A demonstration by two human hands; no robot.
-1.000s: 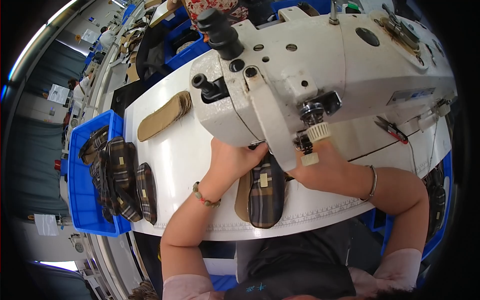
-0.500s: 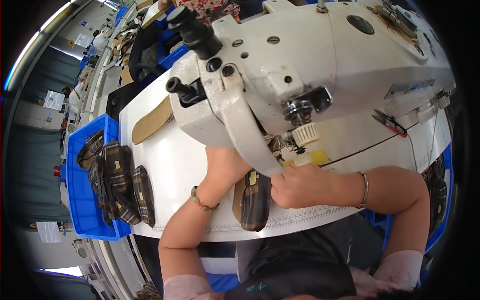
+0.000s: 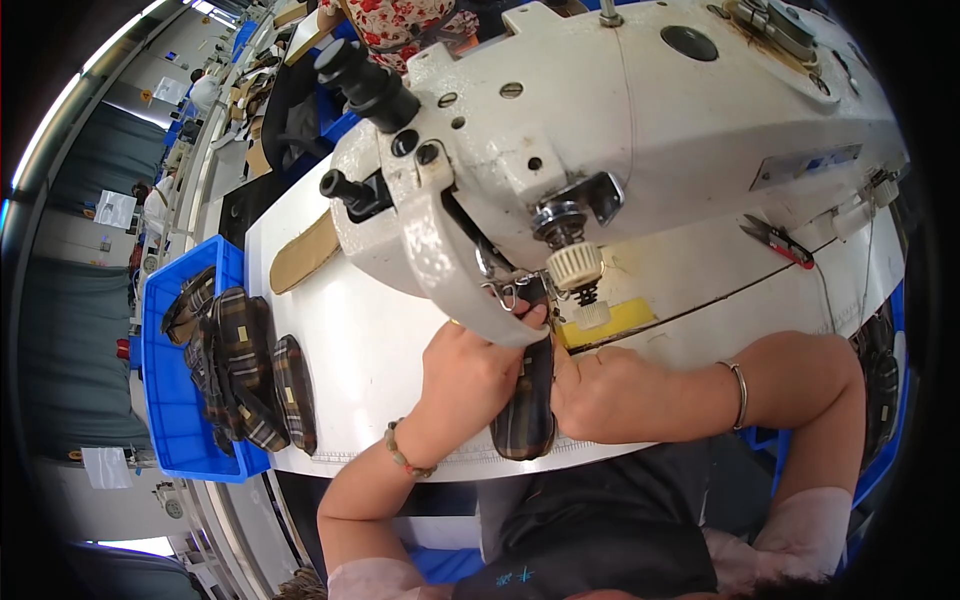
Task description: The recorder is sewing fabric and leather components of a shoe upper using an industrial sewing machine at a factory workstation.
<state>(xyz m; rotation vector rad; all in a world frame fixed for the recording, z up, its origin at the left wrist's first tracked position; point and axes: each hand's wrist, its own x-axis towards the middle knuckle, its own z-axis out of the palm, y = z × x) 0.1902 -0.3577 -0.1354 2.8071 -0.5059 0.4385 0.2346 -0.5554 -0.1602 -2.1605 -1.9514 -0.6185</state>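
Closest to the body, above the black apron (image 3: pixel 600 530), both bare hands are working at one padded plaid slipper piece (image 3: pixel 525 415), which lies lengthwise on the white table (image 3: pixel 365 355), its far end at the needle area of the sewing machine (image 3: pixel 520 110). The left hand (image 3: pixel 470 375) reaches over the left side of this piece, its fingers narrow and bent near the metal presser foot (image 3: pixel 512 292); the curved white guard (image 3: pixel 450 270) covers a part of them, so I cannot tell if they pinch or only press. The right hand (image 3: pixel 605 395) is curled against the right edge; whether its fingers grip the cloth, I cannot tell.

I judge that the step in hand is guiding the edge under the presser foot for stitching. The next move would call for a flat, steady feed along the curve, with fingertips clear of the needle.

Just beyond the right hand is a yellow plate (image 3: pixel 620 318), and farther to the right lie thread snips (image 3: pixel 785 245) with red handle. On the left, another plaid piece (image 3: pixel 292 395) leans beside the blue bin (image 3: pixel 170 405), which contains more of them. Past these, a tan sole-shaped piece (image 3: pixel 303 257) is partly hidden by the machine. Farthest, a person in floral clothing (image 3: pixel 395 25) is behind the machine.
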